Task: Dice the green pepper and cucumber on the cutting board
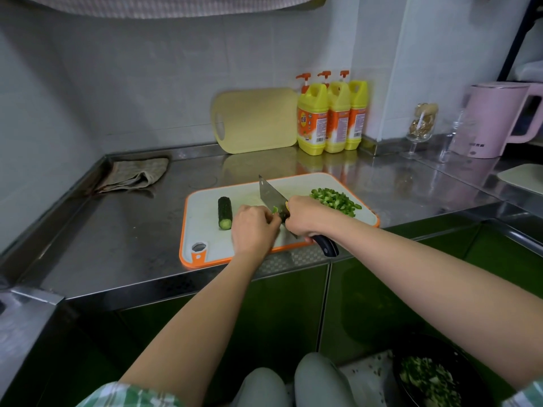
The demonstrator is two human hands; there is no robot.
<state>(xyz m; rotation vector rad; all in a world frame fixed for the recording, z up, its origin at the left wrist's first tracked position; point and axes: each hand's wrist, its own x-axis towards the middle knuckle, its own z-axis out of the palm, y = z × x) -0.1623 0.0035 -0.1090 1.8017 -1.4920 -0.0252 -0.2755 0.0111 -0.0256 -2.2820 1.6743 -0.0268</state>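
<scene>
two hands crowd the middle of the cutting board [202, 230]. our right hand [305, 217] is clenched round the dark handle of the knife [270, 195], whose broad steel blade points away from us toward the board's far edge. our left hand [254, 227] sits just beside the blade on its left, fingers curled down over a small scrap of green pepper [275, 209]. only a bright sliver shows between the hands, so we cannot tell how much is left.

the coming move, we judge, turns on the cucumber [225, 213]. it lies left of the left hand, near it but apart, on the far side of that hand from the knife, so the left hand is the nearer one to fetch it. its long axis runs from far edge to near edge, roughly along the blade, so we would have to turn it for crosswise cuts.

it is a short cylinder with dark bumpy skin and a pale cut face toward us, and it looks likely to roll. the diced pepper [335, 199] is heaped, glossy and loose, at the board's far right corner. the board is smooth white plastic with an orange rim, on a reflective steel counter [117, 230].
</scene>
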